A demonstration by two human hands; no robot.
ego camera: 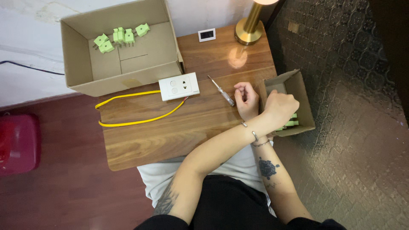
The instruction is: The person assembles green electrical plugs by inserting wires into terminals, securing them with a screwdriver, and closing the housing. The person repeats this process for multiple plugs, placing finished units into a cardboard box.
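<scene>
Head view shows crossed forearms over the brown wooden table (170, 132). Left hand (279, 108) reaches into the small open cardboard box (304, 106) at the table's right edge, over pale green plastic plugs (292, 123); its grip cannot be told. Right hand (246, 100) rests loosely curled, empty, just beside the slim metal screwdriver (220, 90).

Table (170, 132): smooth wood, satin sheen. Both boxes, large (76, 64) and small (304, 102): matt cardboard. Switch plate (179, 86): glossy white plastic. Lamp base (249, 30): polished brass-like metal.
</scene>
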